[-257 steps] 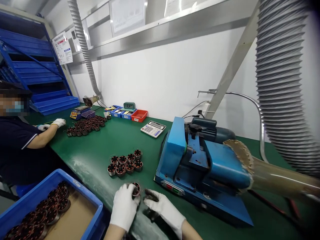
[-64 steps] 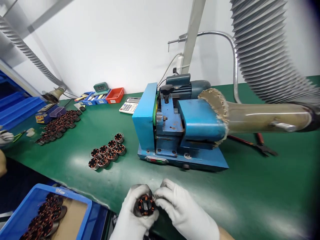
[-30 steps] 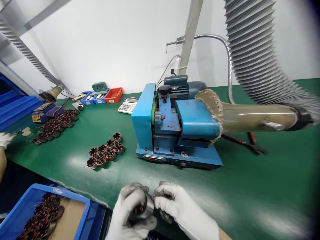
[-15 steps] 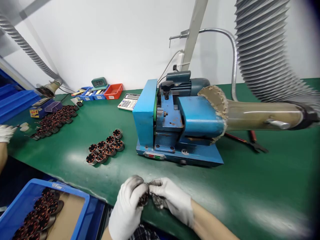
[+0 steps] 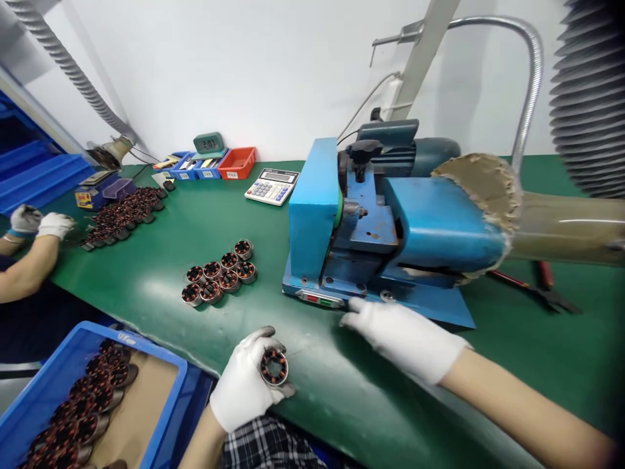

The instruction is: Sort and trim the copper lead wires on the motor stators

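Note:
My left hand (image 5: 247,378), in a white glove, is closed around a motor stator (image 5: 274,367) near the table's front edge. The stator's ring faces up, showing dark slots and copper windings inside a metal rim. My right hand (image 5: 395,329), gloved too, reaches to the front of a blue belt machine (image 5: 315,221). Its fingers are stretched out beside the red and green switch (image 5: 319,299), with nothing seen in them; whether they touch the switch I cannot tell. Several more stators (image 5: 211,291) stand in two rows on the green table, left of the machine.
A blue bin (image 5: 183,374) of stators stands at lower left. Beyond it a co-worker's gloved hands (image 5: 56,225) are beside a large stator pile (image 5: 129,212). A calculator (image 5: 272,186), an orange tray (image 5: 237,163) and a clock (image 5: 208,143) line the back. Pliers (image 5: 551,296) lie at right.
My right hand has left the stator and moved right and up to the machine's switch. My left hand keeps the stator, now turned face up. The view has shifted left.

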`<state>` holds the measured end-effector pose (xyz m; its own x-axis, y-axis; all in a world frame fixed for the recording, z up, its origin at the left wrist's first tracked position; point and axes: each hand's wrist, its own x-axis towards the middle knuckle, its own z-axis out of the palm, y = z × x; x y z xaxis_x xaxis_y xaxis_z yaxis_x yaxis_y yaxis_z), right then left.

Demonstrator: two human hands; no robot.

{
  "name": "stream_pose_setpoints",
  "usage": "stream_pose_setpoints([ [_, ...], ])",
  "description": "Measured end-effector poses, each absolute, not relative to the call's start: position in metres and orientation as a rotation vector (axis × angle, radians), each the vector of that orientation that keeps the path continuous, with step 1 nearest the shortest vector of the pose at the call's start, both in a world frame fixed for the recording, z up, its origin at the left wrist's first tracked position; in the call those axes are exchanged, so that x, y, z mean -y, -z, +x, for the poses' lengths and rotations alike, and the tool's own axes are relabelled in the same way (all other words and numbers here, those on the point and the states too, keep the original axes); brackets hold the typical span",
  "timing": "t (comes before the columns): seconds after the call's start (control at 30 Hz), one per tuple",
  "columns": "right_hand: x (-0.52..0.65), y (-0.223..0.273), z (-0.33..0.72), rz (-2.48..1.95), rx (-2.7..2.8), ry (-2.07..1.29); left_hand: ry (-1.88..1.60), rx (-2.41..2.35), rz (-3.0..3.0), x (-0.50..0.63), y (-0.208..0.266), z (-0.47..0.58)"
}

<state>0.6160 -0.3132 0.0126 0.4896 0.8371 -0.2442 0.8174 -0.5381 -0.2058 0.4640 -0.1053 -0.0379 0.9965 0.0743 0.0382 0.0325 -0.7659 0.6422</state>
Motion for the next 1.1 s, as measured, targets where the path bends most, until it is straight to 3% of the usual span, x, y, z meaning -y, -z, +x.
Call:
stream_pose_setpoints([
  [0.1, 0.322, -0.009, 0.611, -2.580, 1.124, -0.286, -0.194, -0.200, 2.464, 0.108, 0.046, 0.465],
  [0.3, 0.279, 0.026, 0.562, -2.020, 0.716, -0.678, -0.465, -0.469, 2.555, 0.135, 0.065, 0.452],
  [0.4, 0.264, 0.045, 0.546, -2.013, 0.688, -0.451, -0.393, -0.468, 2.538, 0.139, 0.065, 0.446],
  [0.57, 0.268, 0.057, 0.542, -2.002, 1.079, 0.084, -0.164, -0.340, 2.462, 0.123, 0.052, 0.449],
  [0.8, 0.261, 0.045, 0.552, -2.371, 1.529, 0.006, -0.040, -0.138, 2.453, 0.109, 0.042, 0.454],
  [0.97, 0.264, 0.035, 0.576, -2.272, 1.843, -0.071, -0.053, -0.162, 2.484, 0.109, 0.047, 0.457],
  [1.1, 0.291, 0.037, 0.606, -2.331, 1.674, -0.014, -0.160, -0.225, 2.503, 0.102, 0.059, 0.458],
])
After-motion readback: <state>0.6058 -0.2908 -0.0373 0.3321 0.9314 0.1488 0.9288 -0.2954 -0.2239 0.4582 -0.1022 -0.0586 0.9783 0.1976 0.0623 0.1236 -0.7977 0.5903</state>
